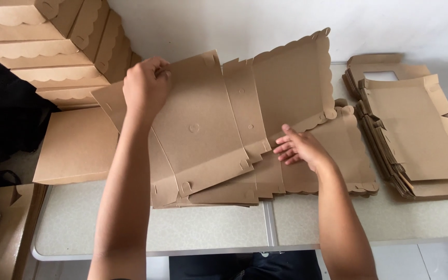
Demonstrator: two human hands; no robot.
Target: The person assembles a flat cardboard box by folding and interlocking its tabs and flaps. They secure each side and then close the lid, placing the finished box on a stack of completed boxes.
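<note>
Two hands fold a flat brown cardboard box sheet [203,124] on a pale speckled bench [182,228].
Left hand [145,85] pinches the sheet's top edge; right hand [299,148] presses flat, fingers spread. Flat sheets [416,135] are stacked right, by the white wall [245,21].

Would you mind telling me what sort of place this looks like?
Probably a small packing or box-assembly workspace. The left hand lifts a flat cardboard box blank on a table, beside a pile of unfolded blanks and stacked finished boxes.
</note>
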